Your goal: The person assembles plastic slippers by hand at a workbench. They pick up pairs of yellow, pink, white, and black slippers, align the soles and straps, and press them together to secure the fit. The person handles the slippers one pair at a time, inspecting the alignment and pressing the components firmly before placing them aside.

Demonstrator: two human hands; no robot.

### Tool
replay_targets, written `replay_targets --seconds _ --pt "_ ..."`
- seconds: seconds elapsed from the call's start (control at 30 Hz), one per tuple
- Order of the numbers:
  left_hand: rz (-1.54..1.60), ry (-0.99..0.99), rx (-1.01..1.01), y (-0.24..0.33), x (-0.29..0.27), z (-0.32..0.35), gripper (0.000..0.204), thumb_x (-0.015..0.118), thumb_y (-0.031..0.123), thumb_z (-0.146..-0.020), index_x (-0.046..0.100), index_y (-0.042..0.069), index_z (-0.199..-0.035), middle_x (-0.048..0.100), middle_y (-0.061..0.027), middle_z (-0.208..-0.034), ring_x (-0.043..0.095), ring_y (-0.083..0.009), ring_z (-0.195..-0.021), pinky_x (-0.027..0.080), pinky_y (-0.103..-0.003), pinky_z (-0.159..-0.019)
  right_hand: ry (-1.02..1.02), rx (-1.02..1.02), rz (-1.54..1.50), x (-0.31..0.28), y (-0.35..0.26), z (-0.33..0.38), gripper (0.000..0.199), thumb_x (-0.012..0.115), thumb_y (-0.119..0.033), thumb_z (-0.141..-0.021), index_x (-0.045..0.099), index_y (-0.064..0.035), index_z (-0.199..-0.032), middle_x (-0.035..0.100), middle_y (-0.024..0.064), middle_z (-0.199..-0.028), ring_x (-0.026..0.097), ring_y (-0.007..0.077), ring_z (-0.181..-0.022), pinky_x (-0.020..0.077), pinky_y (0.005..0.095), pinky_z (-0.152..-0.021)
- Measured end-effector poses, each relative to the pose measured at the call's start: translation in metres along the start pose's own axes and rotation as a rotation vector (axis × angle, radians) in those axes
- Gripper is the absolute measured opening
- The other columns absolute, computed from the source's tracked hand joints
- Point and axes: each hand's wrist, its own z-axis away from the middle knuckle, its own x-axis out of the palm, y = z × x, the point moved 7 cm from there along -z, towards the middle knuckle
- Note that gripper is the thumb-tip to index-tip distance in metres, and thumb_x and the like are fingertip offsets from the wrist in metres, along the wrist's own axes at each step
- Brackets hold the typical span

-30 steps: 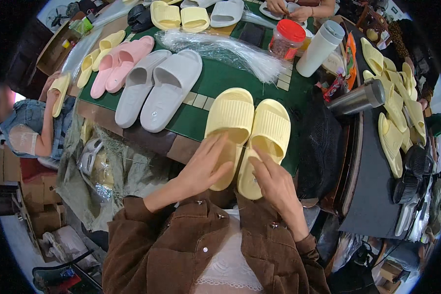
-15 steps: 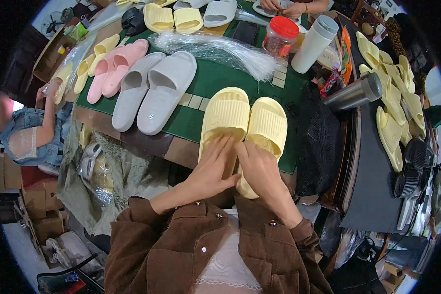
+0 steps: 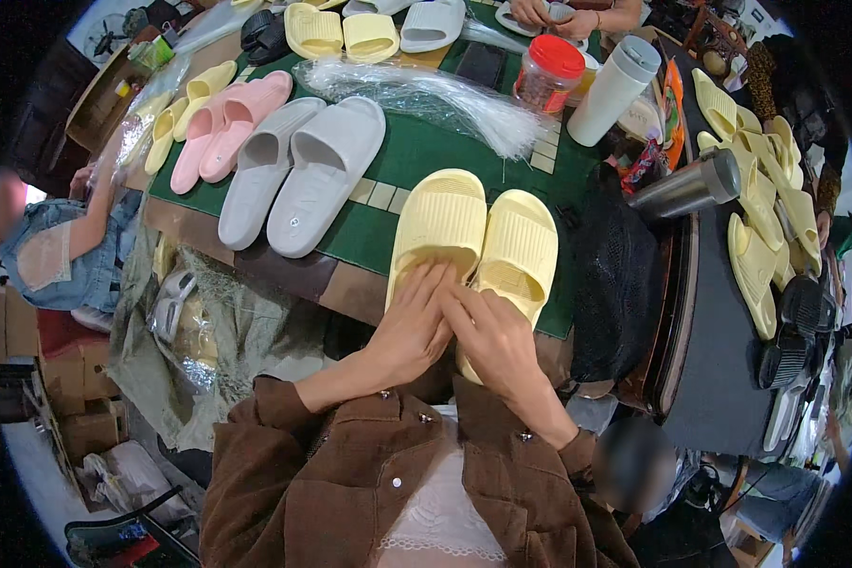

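Two pale yellow slide slippers lie side by side at the table's near edge, straps away from me. My left hand [image 3: 415, 317] rests on the left slipper [image 3: 440, 213], its fingers stretched out flat toward the strap opening. Its thumb is hidden. My right hand [image 3: 494, 336] lies over the near part of the right slipper [image 3: 523, 241]. Its fingers are bent and closed against the left fingertips. What they pinch between the slippers, if anything, is hidden.
Grey slippers [image 3: 327, 175] and pink slippers [image 3: 227, 128] stand to the left. A bundle of clear plastic strips [image 3: 435, 99], a red-lidded jar [image 3: 547, 74], a white bottle [image 3: 615, 90] and a steel tumbler [image 3: 686, 185] lie beyond. More yellow slippers [image 3: 753, 256] are on the right.
My right hand has moved left against my left fingers, and my left thumb has tucked out of sight. A blurred head has appeared at lower right. The slippers stay in place.
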Motion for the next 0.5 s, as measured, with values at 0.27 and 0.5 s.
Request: replay_targets --seconds 0.27,0.5 --pt "0.047 -0.081 -0.139 -0.004 -0.01 0.001 0.074 0.059 0.031 -0.091 0.027 -0.012 -0.141 0.031 -0.031 -0.145 0.025 -0.0464 -0.138 0.021 -0.048 -0.115 0.051 0.026 -0.112 -0.006 0.008 0.012 0.03 0.061 -0.01 -0.072 0.058 -0.001 -0.1 0.061 0.0105 -0.096 0.06 0.0223 -0.078 0.0499 0.0333 -0.066" --pt "0.055 -0.128 -0.215 -0.009 -0.017 -0.007 0.094 0.071 0.037 -0.082 0.021 -0.011 -0.145 0.024 -0.0315 -0.149 0.02 -0.0415 -0.143 0.019 -0.045 -0.117 -0.009 0.165 -0.056 -0.003 0.028 0.037 0.031 0.061 -0.005 -0.071 0.059 -0.0004 -0.102 0.06 0.0125 -0.101 0.062 0.026 -0.085 0.0524 0.0361 -0.071"
